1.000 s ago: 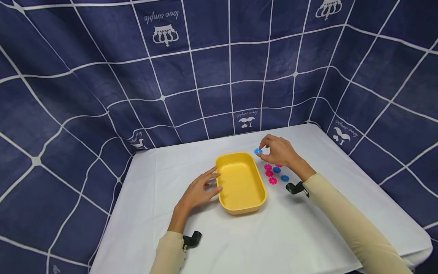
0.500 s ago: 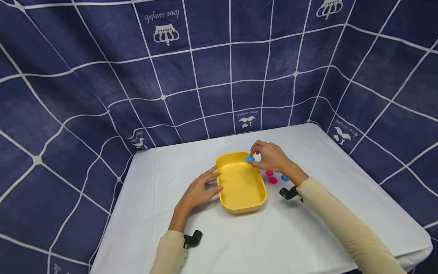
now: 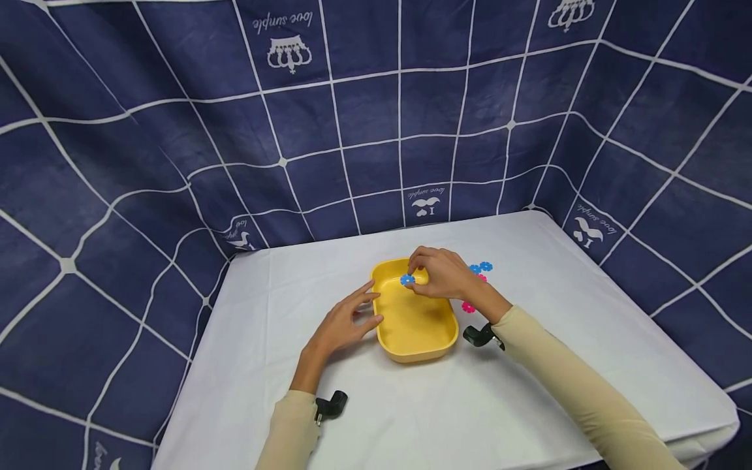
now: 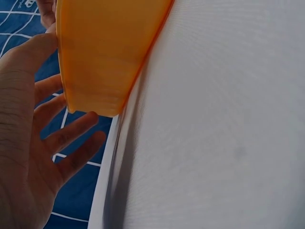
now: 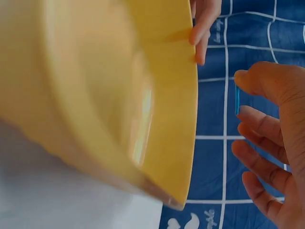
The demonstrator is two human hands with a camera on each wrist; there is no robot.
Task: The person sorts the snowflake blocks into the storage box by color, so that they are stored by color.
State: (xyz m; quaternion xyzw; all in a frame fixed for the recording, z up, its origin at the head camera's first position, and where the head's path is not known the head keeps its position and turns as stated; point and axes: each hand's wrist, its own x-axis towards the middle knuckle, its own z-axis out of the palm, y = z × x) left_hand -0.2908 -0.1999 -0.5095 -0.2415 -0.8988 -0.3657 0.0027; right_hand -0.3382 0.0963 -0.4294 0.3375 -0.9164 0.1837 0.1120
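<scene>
My right hand (image 3: 443, 273) pinches a blue flower-shaped disc (image 3: 407, 280) between thumb and forefinger, over the far end of a yellow tray (image 3: 414, 326). In the right wrist view the disc (image 5: 237, 100) shows edge-on above the tray's rim, the other fingers spread loosely. My left hand (image 3: 346, 321) rests at the tray's left side, thumb and fingertips right at the rim. Seen from the left wrist, its fingers (image 4: 71, 133) are spread and relaxed along the tray's outer wall (image 4: 105, 52). No disc shows on the visible part of the tray floor.
Right of the tray, blue discs (image 3: 485, 266) and pink discs (image 3: 468, 307) lie on the white tablecloth (image 3: 558, 294), partly hidden by the right hand and forearm. A dark blue checked curtain (image 3: 352, 130) stands behind the table and along its sides.
My right hand has carried the blue disc leftward from beside the loose discs, across the tray's right rim, to above its inside. The left hand and the tray have stayed in place.
</scene>
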